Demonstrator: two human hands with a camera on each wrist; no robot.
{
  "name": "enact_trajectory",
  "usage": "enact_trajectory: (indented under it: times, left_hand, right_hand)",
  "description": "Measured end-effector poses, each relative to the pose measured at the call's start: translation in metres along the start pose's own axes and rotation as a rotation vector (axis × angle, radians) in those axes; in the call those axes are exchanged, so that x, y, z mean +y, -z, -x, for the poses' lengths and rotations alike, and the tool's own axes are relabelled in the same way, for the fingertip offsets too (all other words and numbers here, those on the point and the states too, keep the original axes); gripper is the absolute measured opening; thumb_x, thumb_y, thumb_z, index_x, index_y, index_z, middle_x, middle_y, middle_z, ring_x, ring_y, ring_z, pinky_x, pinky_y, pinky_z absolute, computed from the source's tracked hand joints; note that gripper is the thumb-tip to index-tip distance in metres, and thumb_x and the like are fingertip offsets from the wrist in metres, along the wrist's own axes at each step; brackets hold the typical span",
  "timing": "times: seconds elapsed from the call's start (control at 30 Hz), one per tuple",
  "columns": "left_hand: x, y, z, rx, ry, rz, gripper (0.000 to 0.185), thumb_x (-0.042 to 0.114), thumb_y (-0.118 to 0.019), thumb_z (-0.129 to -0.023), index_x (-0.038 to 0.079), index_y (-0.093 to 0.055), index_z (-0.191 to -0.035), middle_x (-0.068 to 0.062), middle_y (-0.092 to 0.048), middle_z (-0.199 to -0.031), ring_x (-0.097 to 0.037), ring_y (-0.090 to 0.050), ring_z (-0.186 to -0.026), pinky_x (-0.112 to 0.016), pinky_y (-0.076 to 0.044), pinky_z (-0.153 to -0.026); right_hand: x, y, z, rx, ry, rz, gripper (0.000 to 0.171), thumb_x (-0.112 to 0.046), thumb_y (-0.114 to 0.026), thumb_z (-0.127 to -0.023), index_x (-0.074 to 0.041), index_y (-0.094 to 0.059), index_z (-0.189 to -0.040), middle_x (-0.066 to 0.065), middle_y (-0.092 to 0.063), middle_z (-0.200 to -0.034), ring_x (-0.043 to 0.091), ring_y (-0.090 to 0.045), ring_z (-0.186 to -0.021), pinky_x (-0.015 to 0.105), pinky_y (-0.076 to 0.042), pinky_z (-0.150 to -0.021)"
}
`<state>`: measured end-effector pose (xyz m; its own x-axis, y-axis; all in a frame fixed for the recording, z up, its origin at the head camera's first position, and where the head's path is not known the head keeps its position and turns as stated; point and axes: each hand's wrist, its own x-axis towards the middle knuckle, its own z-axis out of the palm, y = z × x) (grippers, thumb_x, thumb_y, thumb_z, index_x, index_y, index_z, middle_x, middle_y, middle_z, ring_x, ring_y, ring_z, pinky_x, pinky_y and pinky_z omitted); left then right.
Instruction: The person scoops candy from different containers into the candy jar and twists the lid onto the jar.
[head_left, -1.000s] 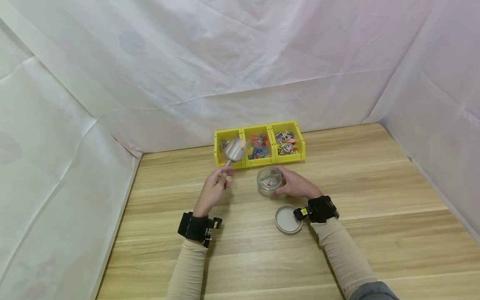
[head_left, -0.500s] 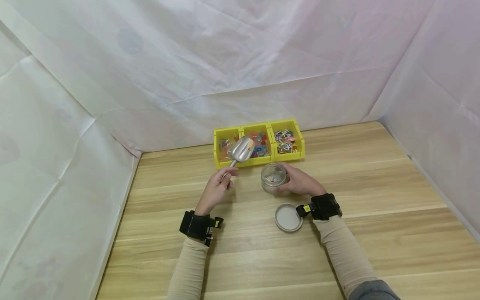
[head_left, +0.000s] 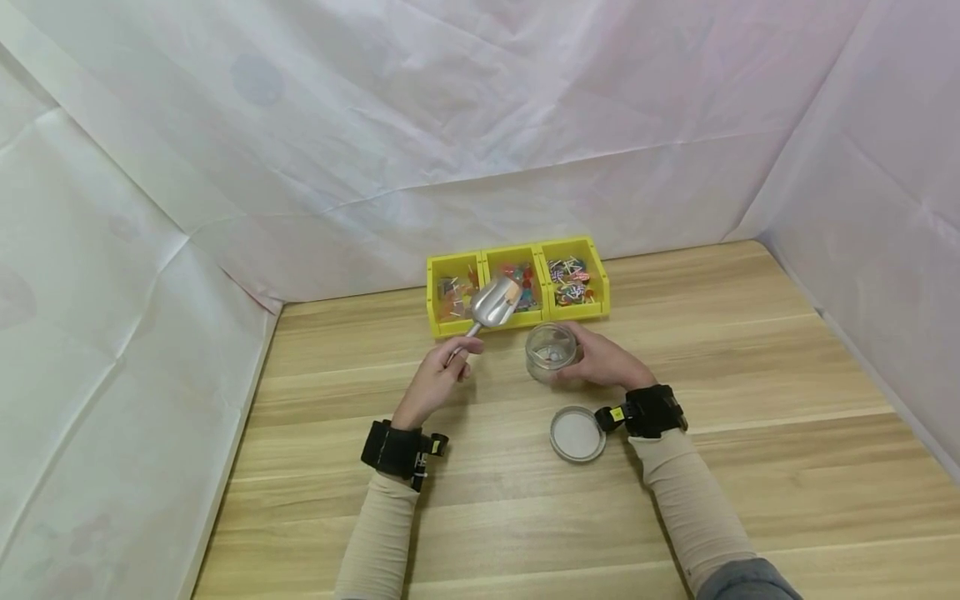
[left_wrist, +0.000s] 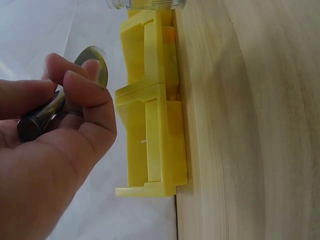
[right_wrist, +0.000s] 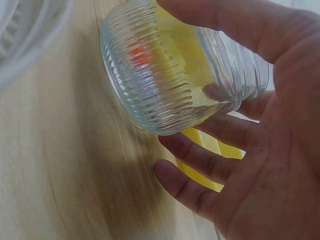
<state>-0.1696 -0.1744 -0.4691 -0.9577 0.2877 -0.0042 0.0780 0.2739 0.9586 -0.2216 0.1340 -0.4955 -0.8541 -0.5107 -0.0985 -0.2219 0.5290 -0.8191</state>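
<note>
My left hand grips the handle of a small metal scoop, whose bowl carries a few small pieces and hangs in front of the yellow bins. In the left wrist view my fingers curl round the scoop's dark handle. My right hand holds a ribbed glass jar on the table, thumb and fingers round its side. The right wrist view shows the jar tilted in my palm, with something red inside. The scoop's bowl is just left of and above the jar's mouth.
A round metal lid lies on the wooden table near my right wrist. The three joined yellow bins hold small coloured items. White sheeting walls close in the back, left and right sides.
The scoop has moved right, from over the left bin toward the jar. My right hand has shifted the jar slightly right and toward the bins.
</note>
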Motion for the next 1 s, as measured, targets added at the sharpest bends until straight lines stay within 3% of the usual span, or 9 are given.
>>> enact_trajectory:
  times: [0.2, 0.4, 0.8, 1.0]
  left_hand:
    - [-0.0008, -0.0005, 0.0004, -0.045, -0.035, -0.014, 0.032, 0.006, -0.038, -0.107, 0.013, -0.062, -0.128, -0.024, -0.059, -0.126, -0.04, -0.053, -0.084, -0.038, -0.046, -0.066]
    - [-0.0009, -0.0008, 0.0001, -0.08, -0.045, 0.0, 0.03, 0.004, -0.039, -0.106, 0.004, -0.061, -0.127, -0.027, -0.058, -0.126, -0.043, -0.052, -0.085, -0.037, -0.045, -0.066]
    - [-0.0001, -0.0008, 0.0002, -0.111, -0.019, 0.0, 0.03, 0.003, -0.04, -0.105, 0.009, -0.064, -0.123, -0.025, -0.058, -0.128, -0.044, -0.053, -0.087, -0.033, -0.044, -0.064]
    - [-0.0007, -0.0002, 0.0004, -0.139, -0.027, -0.023, 0.03, 0.005, -0.041, -0.106, 0.002, -0.06, -0.128, -0.024, -0.057, -0.129, -0.045, -0.054, -0.09, -0.037, -0.044, -0.066]
  right_hand:
    - [-0.0004, 0.0016, 0.001, 0.008, -0.019, -0.006, 0.097, -0.033, -0.087, -0.075, -0.012, -0.032, -0.152, 0.017, -0.047, -0.146, 0.038, -0.042, -0.136, 0.058, -0.033, -0.112]
    - [0.0011, 0.0009, 0.0002, 0.018, -0.022, -0.006, 0.098, -0.032, -0.087, -0.075, -0.012, -0.032, -0.153, 0.017, -0.047, -0.146, 0.039, -0.042, -0.136, 0.059, -0.032, -0.112]
    - [-0.0015, -0.0005, 0.0002, 0.014, -0.024, -0.026, 0.097, -0.03, -0.086, -0.077, -0.011, -0.03, -0.153, 0.018, -0.047, -0.146, 0.039, -0.041, -0.136, 0.059, -0.031, -0.113]
    - [-0.0005, -0.0013, -0.0005, 0.02, -0.024, -0.041, 0.095, -0.029, -0.086, -0.077, -0.012, -0.032, -0.152, 0.017, -0.049, -0.144, 0.038, -0.043, -0.136, 0.058, -0.031, -0.113]
